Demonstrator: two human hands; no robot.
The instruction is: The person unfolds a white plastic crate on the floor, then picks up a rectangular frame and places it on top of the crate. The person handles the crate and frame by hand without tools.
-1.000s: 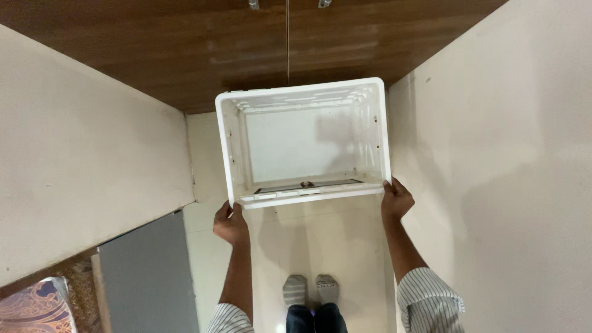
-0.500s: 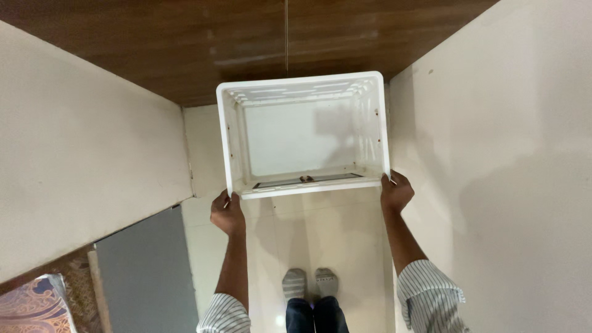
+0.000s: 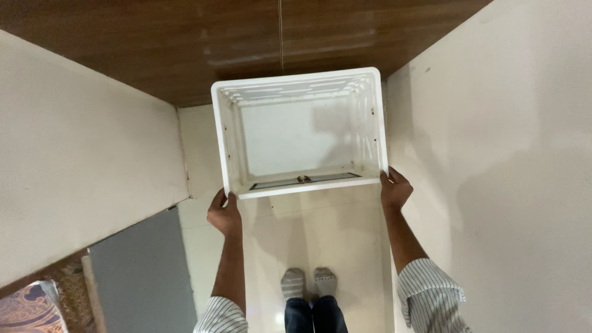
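Carrying looks to be the step in hand: left hand (image 3: 223,214) and right hand (image 3: 393,189) each keep a closed grip on the white crate (image 3: 300,132), held out level, and any move calls for both near corners held evenly.

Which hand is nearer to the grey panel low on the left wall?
Left. The left hand grips the white crate's near-left corner, just above and right of the grey panel; the right hand holds the crate's far corner.

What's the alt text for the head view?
Both hands hold an empty white rectangular plastic crate by its near corners, left hand, right hand, above a pale tiled floor and grey-socked feet, between cream walls.
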